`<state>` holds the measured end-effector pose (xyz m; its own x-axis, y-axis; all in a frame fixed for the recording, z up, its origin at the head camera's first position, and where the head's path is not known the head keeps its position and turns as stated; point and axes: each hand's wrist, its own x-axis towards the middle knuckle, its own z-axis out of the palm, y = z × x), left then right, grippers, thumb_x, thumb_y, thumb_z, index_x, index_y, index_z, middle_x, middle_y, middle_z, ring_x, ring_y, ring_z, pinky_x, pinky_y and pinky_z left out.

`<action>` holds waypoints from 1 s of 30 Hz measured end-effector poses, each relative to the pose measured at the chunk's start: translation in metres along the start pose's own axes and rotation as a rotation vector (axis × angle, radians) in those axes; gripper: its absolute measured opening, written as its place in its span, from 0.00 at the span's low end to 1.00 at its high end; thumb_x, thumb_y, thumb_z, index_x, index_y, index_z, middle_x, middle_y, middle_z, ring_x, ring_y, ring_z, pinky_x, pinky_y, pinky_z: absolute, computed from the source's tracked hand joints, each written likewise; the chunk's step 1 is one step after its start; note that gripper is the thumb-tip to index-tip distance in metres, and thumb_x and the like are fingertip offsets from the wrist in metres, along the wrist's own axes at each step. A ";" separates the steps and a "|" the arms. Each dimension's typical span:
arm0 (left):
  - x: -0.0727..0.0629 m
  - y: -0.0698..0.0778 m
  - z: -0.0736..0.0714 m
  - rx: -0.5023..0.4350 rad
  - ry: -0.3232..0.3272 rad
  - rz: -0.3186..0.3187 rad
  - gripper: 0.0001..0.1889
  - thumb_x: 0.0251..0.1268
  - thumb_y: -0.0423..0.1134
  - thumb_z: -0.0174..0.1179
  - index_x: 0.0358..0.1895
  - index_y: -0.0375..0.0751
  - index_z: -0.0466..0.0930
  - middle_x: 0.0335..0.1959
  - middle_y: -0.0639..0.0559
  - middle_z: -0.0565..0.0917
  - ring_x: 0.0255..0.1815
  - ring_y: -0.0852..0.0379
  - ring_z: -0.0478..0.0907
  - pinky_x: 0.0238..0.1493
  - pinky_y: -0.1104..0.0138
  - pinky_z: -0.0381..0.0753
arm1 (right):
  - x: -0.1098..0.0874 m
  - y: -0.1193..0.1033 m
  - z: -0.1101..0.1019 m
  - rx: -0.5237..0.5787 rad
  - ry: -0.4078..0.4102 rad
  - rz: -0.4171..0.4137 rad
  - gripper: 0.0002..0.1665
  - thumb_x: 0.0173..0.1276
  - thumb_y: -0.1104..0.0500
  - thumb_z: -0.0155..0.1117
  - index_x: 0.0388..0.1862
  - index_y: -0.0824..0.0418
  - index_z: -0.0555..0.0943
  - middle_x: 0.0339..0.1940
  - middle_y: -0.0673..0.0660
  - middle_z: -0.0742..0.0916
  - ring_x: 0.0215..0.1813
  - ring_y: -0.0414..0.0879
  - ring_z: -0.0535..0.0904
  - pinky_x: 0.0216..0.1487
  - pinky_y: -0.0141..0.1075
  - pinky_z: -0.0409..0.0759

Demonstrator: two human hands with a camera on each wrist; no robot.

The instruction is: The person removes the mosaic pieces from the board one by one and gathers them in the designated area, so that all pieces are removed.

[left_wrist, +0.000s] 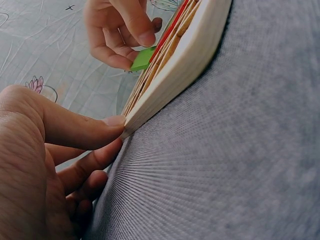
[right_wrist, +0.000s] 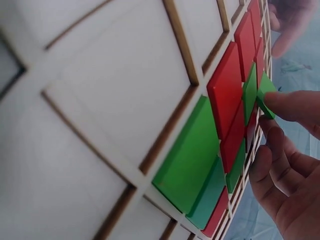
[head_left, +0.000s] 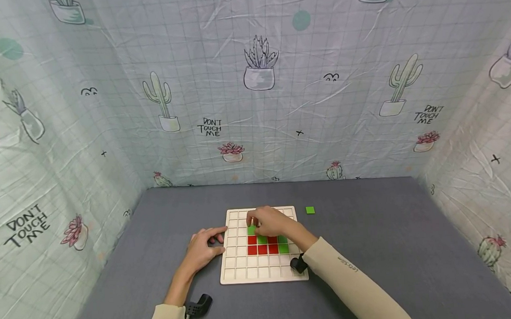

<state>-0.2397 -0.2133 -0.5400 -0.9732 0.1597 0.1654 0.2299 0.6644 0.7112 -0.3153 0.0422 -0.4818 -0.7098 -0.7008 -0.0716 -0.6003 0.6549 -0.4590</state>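
A pale wooden grid board [head_left: 240, 274] lies on the table, with red tiles [head_left: 262, 249] and green tiles [head_left: 284, 248] in its middle cells. My right hand [head_left: 270, 220] reaches over the board and pinches a green square tile [right_wrist: 266, 92] between thumb and fingers. That tile is tilted, close to the other tiles. My right hand [right_wrist: 295, 165] hides part of the pattern in the head view. At the board's left edge, my left hand [head_left: 201, 248] touches the side with thumb and index finger spread apart. In the left wrist view, its thumb [left_wrist: 85, 125] meets the board's rim.
A loose green tile [head_left: 310, 210] lies on the grey table [head_left: 372, 230], right of the board's far corner. Behind and at both sides hangs a pale cloth [head_left: 207, 61] printed with potted cacti. Each wrist wears a small black camera [head_left: 199, 307].
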 end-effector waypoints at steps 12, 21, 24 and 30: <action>0.000 0.000 0.000 0.004 0.002 -0.003 0.29 0.51 0.33 0.71 0.62 0.49 0.86 0.33 0.64 0.82 0.37 0.61 0.70 0.52 0.58 0.59 | -0.004 -0.001 -0.002 0.085 -0.005 -0.026 0.14 0.75 0.68 0.55 0.48 0.54 0.84 0.41 0.53 0.90 0.28 0.39 0.77 0.36 0.34 0.75; 0.001 -0.001 0.002 0.007 0.013 0.006 0.29 0.50 0.33 0.71 0.61 0.50 0.86 0.33 0.65 0.82 0.37 0.61 0.71 0.51 0.59 0.61 | -0.006 0.001 0.000 0.083 0.015 -0.037 0.15 0.75 0.68 0.54 0.49 0.54 0.84 0.41 0.54 0.90 0.26 0.39 0.75 0.36 0.33 0.74; 0.001 0.000 0.003 0.008 0.009 -0.004 0.29 0.49 0.33 0.71 0.61 0.50 0.86 0.33 0.65 0.82 0.38 0.61 0.71 0.52 0.59 0.61 | -0.008 0.002 -0.001 0.096 0.024 -0.032 0.15 0.75 0.68 0.54 0.49 0.53 0.85 0.44 0.56 0.91 0.28 0.39 0.77 0.38 0.34 0.76; 0.001 -0.001 0.002 -0.001 0.017 -0.002 0.30 0.50 0.32 0.71 0.61 0.50 0.86 0.33 0.64 0.82 0.37 0.61 0.70 0.52 0.58 0.60 | -0.014 0.006 -0.007 0.136 0.057 -0.026 0.16 0.75 0.69 0.54 0.51 0.55 0.85 0.48 0.57 0.90 0.30 0.41 0.78 0.37 0.35 0.75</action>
<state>-0.2405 -0.2122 -0.5419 -0.9736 0.1458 0.1754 0.2277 0.6641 0.7121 -0.3115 0.0580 -0.4775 -0.7167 -0.6974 -0.0096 -0.5660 0.5896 -0.5762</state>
